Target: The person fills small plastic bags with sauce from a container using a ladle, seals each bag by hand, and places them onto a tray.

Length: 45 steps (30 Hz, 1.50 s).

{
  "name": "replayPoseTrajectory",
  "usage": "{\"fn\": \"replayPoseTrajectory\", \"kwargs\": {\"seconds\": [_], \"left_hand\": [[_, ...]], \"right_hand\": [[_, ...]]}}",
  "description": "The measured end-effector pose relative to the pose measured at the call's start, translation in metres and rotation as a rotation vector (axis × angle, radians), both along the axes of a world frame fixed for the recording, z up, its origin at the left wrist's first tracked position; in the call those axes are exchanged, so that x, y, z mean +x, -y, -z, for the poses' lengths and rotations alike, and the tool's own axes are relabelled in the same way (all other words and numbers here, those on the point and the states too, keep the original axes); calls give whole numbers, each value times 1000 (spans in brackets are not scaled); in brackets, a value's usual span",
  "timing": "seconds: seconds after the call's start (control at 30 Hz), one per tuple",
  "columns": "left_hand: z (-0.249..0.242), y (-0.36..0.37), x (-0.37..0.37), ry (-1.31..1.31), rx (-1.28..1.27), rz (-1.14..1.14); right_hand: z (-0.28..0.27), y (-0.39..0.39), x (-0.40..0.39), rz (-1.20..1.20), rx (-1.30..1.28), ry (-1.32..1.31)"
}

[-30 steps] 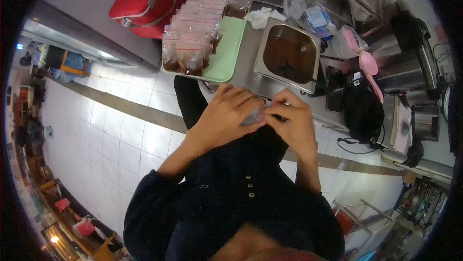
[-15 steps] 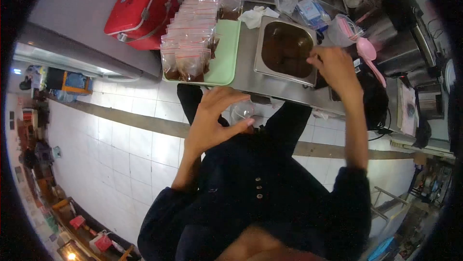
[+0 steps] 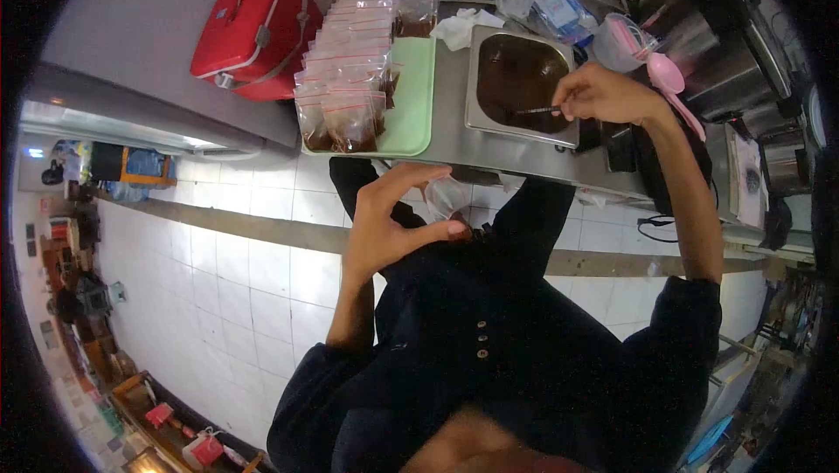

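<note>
My left hand [image 3: 393, 211] grips a small clear plastic bag [image 3: 447, 198] above my lap, its mouth held wide between thumb and fingers. Something brown shows low in the bag. Over the right rim of a square metal pan [image 3: 476, 117], my right hand [image 3: 603, 96] pinches a thin utensil handle [image 3: 535, 110]. The utensil's far end is hidden in the dark brown liquid [image 3: 516, 80]. Left of the pan, a pale green tray [image 3: 419, 97] carries rows of clear zip bags [image 3: 354, 80] with red seal lines and brown contents.
A red cooler box [image 3: 253, 27] stands left of the tray. Crumpled white tissue [image 3: 465, 29] lies behind the pan. To the right are a plastic tub [image 3: 616, 41], a pink ladle [image 3: 666, 74], a dark phone-like slab [image 3: 620, 148] and large metal pots [image 3: 699, 54].
My right hand has closed on the utensil handle, which now shows across the pan. My left hand stays below the tray with the bag. The view has shifted slightly.
</note>
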<state>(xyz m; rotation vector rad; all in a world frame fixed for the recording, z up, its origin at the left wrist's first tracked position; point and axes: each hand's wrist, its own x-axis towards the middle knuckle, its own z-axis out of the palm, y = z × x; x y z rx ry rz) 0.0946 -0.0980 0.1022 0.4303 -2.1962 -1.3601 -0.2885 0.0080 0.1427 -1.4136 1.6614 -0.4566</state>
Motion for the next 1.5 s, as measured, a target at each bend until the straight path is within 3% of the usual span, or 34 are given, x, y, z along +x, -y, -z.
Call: {"fn": "replayPoseTrajectory", "kwargs": {"seconds": [0.07,0.17,0.27,0.37,0.57,0.9,1.1,1.3,1.4,1.5], "left_hand": [[2,6,-1,-5,-10,14],[4,13,-10,-19,50,25],[-5,19,-20,-5,79,39],[5,26,-40,-198,147,-11],[-2,31,-88,-237,155,-91],[-8,42,-145,-224,72,-165],[-13,47,-151,-121,-370,-183],[-18,47,-169,-111,-284,-97],[-18,48,-178,-121,-257,-91],[-27,42,-179,-36,-69,-72]], "right_hand": [[-6,-10,-2,237,132,195],[2,-23,-9,369,139,332],[5,-37,-8,441,58,449],[12,-48,-14,471,18,568],[19,-58,-14,538,-112,612],[7,-63,-11,532,-170,513],[-23,-68,-22,513,-245,510],[-74,-63,-19,464,-363,365],[-79,-59,-14,440,-386,327],[-70,-55,-13,397,-384,330]]}}
